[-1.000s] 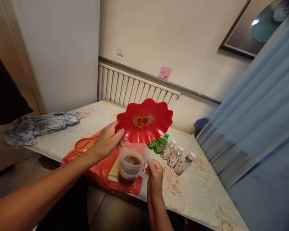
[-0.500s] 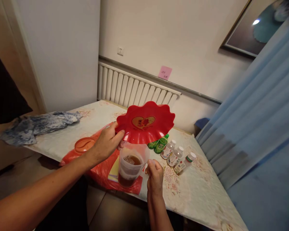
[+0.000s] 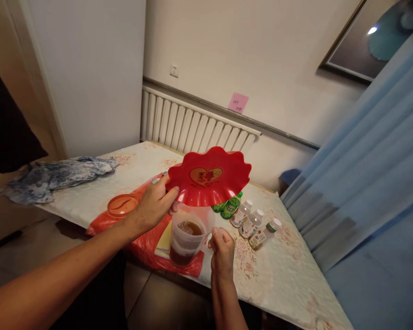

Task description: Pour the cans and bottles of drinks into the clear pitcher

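My left hand (image 3: 154, 205) grips the rim of a red scalloped plastic plate (image 3: 209, 176) with a heart design, holding it tilted in the air above a clear plastic pitcher (image 3: 188, 238). The pitcher holds brown liquid and stands on a red plastic bag (image 3: 145, 247) near the table's front edge. My right hand (image 3: 222, 250) is closed on the pitcher's handle at its right side. The plate covers the far rim of the pitcher.
An orange lid (image 3: 122, 205) lies on the bag to the left. Several small bottles (image 3: 251, 223) lie in a row right of the pitcher. A blue patterned cloth (image 3: 55, 176) lies at the table's left end. A radiator (image 3: 192, 128) and blue curtain (image 3: 375, 183) border the table (image 3: 282, 275).
The plate has tipped slightly flatter and shifted a little right in my left hand. The pitcher and my right hand stay in place.
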`<state>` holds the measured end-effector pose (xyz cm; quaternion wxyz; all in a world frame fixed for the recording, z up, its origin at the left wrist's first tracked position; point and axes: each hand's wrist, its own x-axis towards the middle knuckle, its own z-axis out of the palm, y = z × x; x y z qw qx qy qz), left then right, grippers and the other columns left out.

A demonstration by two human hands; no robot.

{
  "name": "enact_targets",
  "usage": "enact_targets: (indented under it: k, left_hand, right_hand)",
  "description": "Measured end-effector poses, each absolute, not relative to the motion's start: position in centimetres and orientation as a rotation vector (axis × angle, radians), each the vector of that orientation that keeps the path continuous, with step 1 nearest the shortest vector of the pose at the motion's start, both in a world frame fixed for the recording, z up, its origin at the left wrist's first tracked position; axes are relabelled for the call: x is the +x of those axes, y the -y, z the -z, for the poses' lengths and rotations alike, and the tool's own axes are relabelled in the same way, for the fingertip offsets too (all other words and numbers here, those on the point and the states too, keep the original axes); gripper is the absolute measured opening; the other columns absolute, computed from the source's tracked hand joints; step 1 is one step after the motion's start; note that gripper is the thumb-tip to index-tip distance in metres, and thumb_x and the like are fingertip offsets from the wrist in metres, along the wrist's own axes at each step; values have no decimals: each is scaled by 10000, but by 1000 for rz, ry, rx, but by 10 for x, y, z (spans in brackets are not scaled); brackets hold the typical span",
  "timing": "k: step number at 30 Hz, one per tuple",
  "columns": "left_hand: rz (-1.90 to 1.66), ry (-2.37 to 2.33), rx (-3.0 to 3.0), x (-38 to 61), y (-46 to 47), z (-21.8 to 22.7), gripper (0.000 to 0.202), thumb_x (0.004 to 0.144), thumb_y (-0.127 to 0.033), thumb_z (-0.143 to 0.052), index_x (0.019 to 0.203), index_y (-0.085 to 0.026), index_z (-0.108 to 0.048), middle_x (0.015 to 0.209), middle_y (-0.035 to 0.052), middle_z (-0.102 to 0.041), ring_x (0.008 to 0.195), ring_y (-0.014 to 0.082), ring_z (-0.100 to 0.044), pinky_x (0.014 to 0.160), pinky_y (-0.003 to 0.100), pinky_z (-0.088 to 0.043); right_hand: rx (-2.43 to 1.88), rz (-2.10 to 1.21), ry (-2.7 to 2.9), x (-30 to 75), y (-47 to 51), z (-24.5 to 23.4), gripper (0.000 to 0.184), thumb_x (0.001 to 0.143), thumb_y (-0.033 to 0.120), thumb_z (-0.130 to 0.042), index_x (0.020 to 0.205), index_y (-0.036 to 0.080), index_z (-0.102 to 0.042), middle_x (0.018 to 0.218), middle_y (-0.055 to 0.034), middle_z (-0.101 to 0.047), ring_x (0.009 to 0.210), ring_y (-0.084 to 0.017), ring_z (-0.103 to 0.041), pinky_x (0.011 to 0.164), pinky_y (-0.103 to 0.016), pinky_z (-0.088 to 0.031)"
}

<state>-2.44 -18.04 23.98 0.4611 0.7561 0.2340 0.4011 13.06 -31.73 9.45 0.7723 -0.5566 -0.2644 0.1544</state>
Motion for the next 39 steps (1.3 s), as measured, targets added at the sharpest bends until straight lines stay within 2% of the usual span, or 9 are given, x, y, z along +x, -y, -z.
enact_targets:
  k: [7,14,18,22,25,30,34,39]
  left_hand:
    - [-967,-606,1802,-25,176,-231,91,814,-301,-546,845,-228,-501,495,-47,-627,420,170,-603,456,254,-475]
    - [-785,-575,1532,-21,167,-222,191,823,-295,-529,984,-203,-484,456,-56,-595,376,165,-568,395,240,-474]
    - [-778,-590,1264,-24,159,-217,150,785,-243,-566,904,-182,-498,509,-40,-602,383,129,-570,358,190,-437]
    - [-869,-637,1066,-38,141,-205,116,779,-204,-593,853,-157,-517,482,-33,-575,378,116,-561,364,174,-441]
    - [-946,-712,958,-50,121,-186,84,811,-177,-577,846,-145,-507,482,-23,-570,387,114,-568,371,171,-453]
    - [-995,-883,837,-64,93,-137,128,834,-170,-587,934,-141,-511,557,-21,-607,396,114,-589,392,180,-483]
    - [-959,-970,774,-64,88,-95,142,824,-181,-611,889,-165,-485,519,-45,-569,370,111,-567,382,176,-473]
    - [-849,-1036,713,-56,94,-46,145,808,-204,-638,795,-168,-498,495,-9,-578,380,122,-568,398,184,-479]
  right_hand:
    - [-1222,-332,580,133,316,-93,428,799,469,-678,553,203,-451,502,68,-415,483,-91,-334,497,-243,-271]
    - [-1212,-362,542,130,314,-98,435,768,482,-691,548,209,-433,497,76,-383,476,-87,-309,482,-239,-256]
    - [-1210,-371,536,130,313,-99,443,758,481,-698,543,208,-425,496,79,-367,474,-84,-303,474,-234,-254]
    - [-1209,-372,529,131,309,-97,446,748,484,-703,534,206,-427,485,79,-364,469,-82,-310,471,-232,-267]
    - [-1214,-367,515,132,306,-98,441,729,498,-707,539,203,-440,481,77,-372,461,-77,-306,457,-227,-250]
    - [-1207,-351,522,134,302,-98,441,737,487,-704,549,210,-418,489,89,-331,462,-74,-285,454,-224,-259]
    - [-1200,-342,517,136,300,-98,435,751,463,-708,557,209,-413,507,90,-327,473,-75,-284,467,-226,-282]
    - [-1174,-348,513,140,296,-102,412,756,445,-721,570,204,-442,503,102,-287,465,-72,-254,469,-232,-270]
